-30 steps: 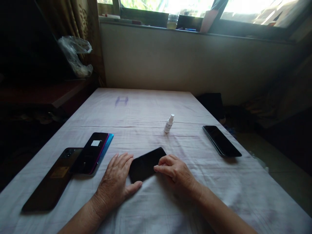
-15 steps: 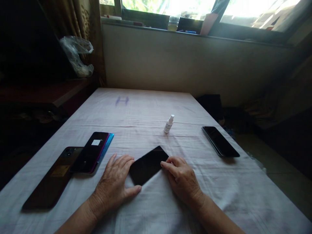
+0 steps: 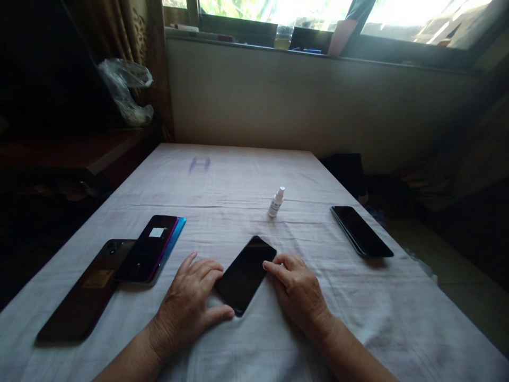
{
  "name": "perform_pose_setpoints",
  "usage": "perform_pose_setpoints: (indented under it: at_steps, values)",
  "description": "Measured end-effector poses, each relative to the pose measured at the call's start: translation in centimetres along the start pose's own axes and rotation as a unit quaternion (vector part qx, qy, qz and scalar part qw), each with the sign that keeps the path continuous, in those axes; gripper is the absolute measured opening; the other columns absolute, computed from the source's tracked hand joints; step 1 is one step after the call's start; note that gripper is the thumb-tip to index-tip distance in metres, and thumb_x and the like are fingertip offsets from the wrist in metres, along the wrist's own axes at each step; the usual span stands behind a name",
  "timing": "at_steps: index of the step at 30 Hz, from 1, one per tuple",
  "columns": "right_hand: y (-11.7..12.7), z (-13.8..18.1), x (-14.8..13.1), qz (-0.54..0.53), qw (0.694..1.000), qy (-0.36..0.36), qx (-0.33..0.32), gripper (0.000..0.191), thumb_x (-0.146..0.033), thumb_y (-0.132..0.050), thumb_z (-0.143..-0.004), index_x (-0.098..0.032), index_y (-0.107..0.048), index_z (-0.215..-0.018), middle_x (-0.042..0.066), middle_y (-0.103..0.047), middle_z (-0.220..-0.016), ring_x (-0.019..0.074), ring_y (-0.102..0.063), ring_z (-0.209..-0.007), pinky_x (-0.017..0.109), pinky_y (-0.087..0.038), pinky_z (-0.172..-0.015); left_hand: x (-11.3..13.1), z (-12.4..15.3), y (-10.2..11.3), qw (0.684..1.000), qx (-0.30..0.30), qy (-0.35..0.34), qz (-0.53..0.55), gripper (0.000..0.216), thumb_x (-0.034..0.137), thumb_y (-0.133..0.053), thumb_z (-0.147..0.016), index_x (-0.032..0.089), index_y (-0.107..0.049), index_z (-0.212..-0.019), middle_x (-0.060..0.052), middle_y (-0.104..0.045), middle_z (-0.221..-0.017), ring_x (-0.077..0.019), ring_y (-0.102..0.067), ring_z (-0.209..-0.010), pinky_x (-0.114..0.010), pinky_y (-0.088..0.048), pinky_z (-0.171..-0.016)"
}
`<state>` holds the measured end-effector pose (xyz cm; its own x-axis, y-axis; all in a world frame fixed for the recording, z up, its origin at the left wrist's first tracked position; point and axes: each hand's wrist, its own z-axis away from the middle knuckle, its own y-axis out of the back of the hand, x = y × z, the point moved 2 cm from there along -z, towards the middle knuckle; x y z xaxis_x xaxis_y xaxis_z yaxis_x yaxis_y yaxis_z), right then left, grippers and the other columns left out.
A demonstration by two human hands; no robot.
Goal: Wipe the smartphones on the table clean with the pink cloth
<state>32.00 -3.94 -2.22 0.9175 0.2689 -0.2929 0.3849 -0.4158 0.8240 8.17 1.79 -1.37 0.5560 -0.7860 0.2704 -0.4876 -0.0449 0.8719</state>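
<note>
A black smartphone lies slanted on the white cloth, its dark screen facing up. My left hand spans its near left end, fingertips at the left edge and thumb by the near corner. At the right edge, my right hand has its fingers curled, with the index fingertip and thumb closed on the phone's rim. Whether anything small is hidden inside that hand I cannot make out. Beyond the phone stands a small white spray bottle, upright.
Left of my hands, a phone with a white square on its screen overlaps a dark phone lying back up. Stacked dark phones lie near the table's right edge. A plastic bag rests on the side desk.
The smartphone between my hands has turned counter-clockwise, so its long side points more steeply away from me. My left hand has shifted slightly right; the right hand has barely moved.
</note>
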Motion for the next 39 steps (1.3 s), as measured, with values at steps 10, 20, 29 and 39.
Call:
perform_pose_setpoints:
  at_steps: [10,20,29,39]
  values:
    - [0.4,0.4,-2.1,-0.078,0.994,0.072,-0.015,0.032,-0.005,-0.051,-0.086,-0.021,-0.070,-0.106,0.007,-0.063,-0.090,0.0181,-0.057,-0.079,0.028,-0.050,-0.069,-0.2,0.4,-0.3,1.000,-0.021,-0.015,-0.004,0.052,0.041,-0.075,-0.076,0.020,-0.060,-0.122,-0.010,-0.067,-0.126,-0.0295,-0.060,-0.119,-0.054,-0.031,-0.116]
    - [0.2,-0.1,-1.3,-0.022,0.999,0.019,-0.018,0.031,-0.006,-0.052,-0.086,-0.020,-0.071,-0.107,0.008,-0.063,-0.091,0.0203,-0.057,-0.083,0.031,-0.050,-0.073,-0.6,0.6,-0.8,0.997,-0.068,-0.032,0.017,0.063,0.039,-0.074,-0.078,0.023,-0.056,-0.136,-0.010,-0.064,-0.133,-0.0337,-0.053,-0.129,-0.059,-0.027,-0.116]
    - [0.5,0.1,-3.6,-0.046,0.994,0.081,-0.056,0.025,-0.011,-0.051,-0.091,-0.021,-0.071,-0.103,0.007,-0.064,-0.088,0.0179,-0.055,-0.077,0.027,-0.047,-0.066,-0.3,0.2,-0.4,0.996,-0.074,-0.047,0.018,0.060,0.033,-0.070,-0.078,0.020,-0.057,-0.135,-0.011,-0.066,-0.131,-0.0337,-0.055,-0.128,-0.058,-0.029,-0.115]
    - [0.2,0.2,-4.3,-0.005,0.993,0.103,-0.058,0.019,-0.013,-0.055,-0.093,-0.021,-0.070,-0.101,0.006,-0.065,-0.087,0.0175,-0.055,-0.075,0.027,-0.046,-0.065,-0.2,0.2,-0.3,0.997,-0.066,-0.042,0.023,0.058,0.034,-0.070,-0.079,0.020,-0.058,-0.134,-0.010,-0.067,-0.129,-0.0332,-0.055,-0.127,-0.058,-0.030,-0.115]
